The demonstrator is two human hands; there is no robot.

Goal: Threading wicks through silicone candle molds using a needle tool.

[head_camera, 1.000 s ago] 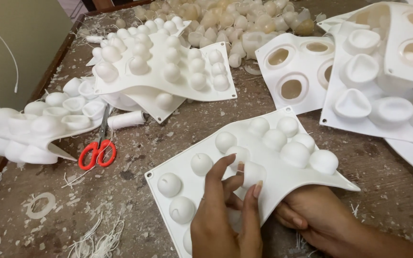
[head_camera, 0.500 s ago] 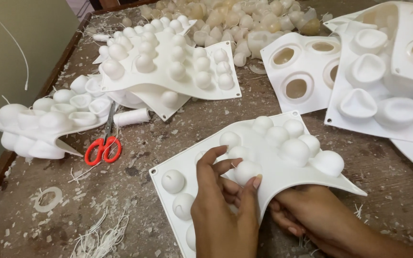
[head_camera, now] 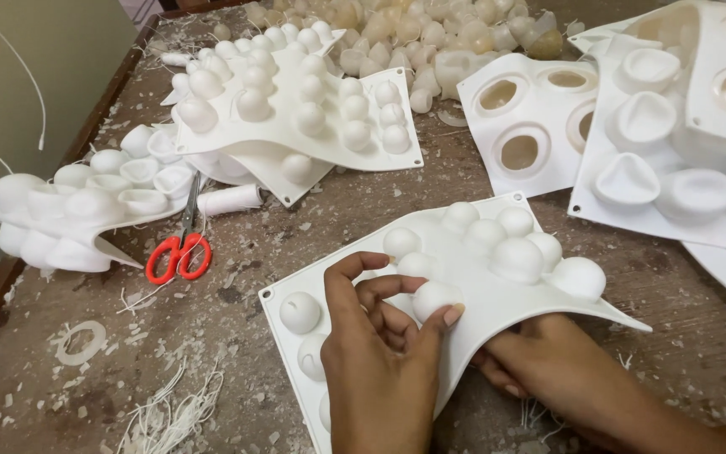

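Both hands work one white mould sheet [head_camera: 497, 294] lying near the front edge of the bench [head_camera: 237, 252], right of its middle. Left hand [head_camera: 384, 353] rests on top of the sheet, thumb and fingers pinching one of its round bumps [head_camera: 433, 298]. Right hand [head_camera: 560, 374] is tucked under the sheet's lifted front-right edge, fingers curled against the underside; how tightly it grips cannot be told. The sheet is bowed upward there, its left part flat on the bench.

Red-handled scissors [head_camera: 180, 248] lie toward the left edge, just beside a white spool [head_camera: 230, 199]. More mould sheets [head_camera: 296, 109] are stacked toward the back-left corner, larger-cupped moulds [head_camera: 649, 160] at the right edge. Loose pale balls [head_camera: 413, 34] are heaped along the back edge.
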